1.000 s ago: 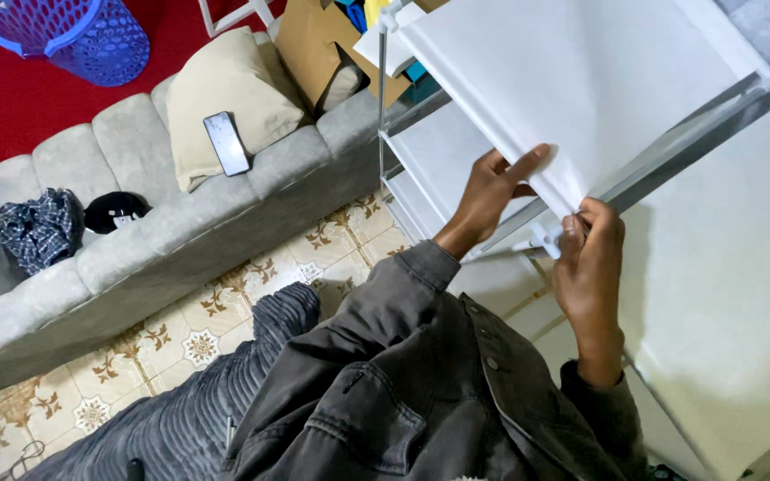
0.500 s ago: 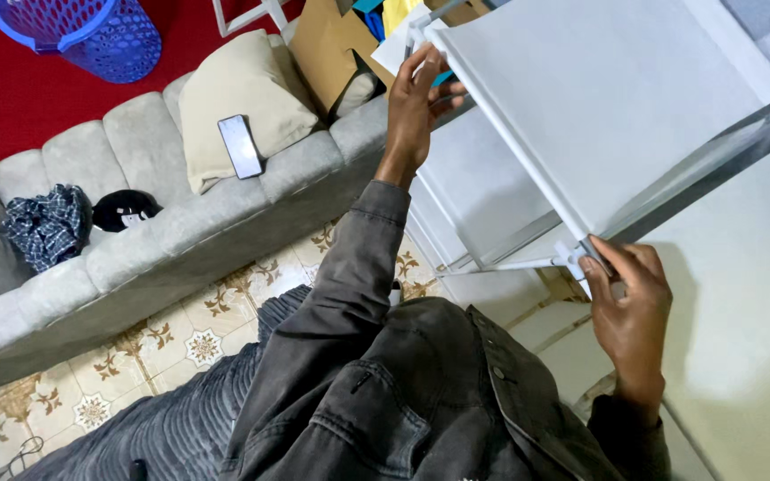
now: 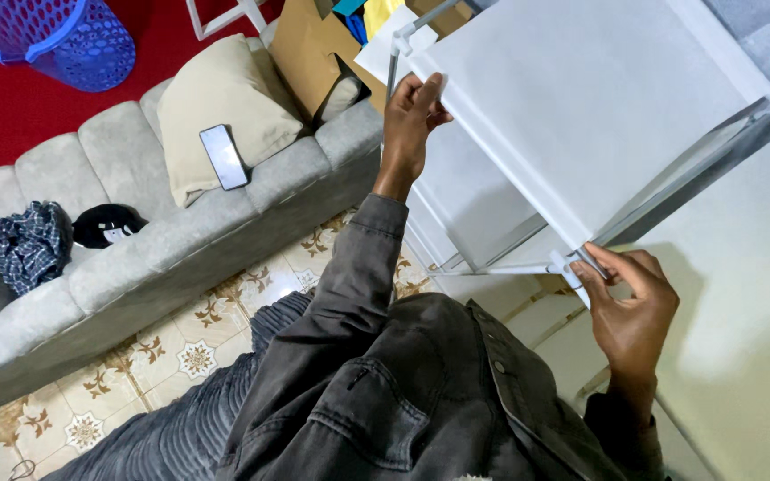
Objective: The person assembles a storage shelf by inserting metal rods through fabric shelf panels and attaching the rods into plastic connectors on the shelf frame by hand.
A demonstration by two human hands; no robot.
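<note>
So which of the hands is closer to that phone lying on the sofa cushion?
Left. The left hand grips the far edge of the white fabric shelf, just right of the phone. The right hand holds the shelf's near corner, much farther away.

Shelf panel [image 3: 599, 116]: we see white matt cloth, smooth and taut.
Frame tubes [image 3: 670, 178]: we read these as smooth grey metal with a dull sheen.
Corner connector [image 3: 566, 264]: white plastic, to our eye.
Sofa [image 3: 135, 258]: we see grey, soft, slightly napped upholstery.
Pillow [image 3: 216, 98]: beige matt cloth.
Phone [image 3: 224, 157]: glossy black screen.
Basket [image 3: 64, 36]: blue perforated plastic.
Floor [image 3: 135, 374]: we see glossy patterned tiles.
Jacket [image 3: 403, 392]: dark grey denim.
</note>
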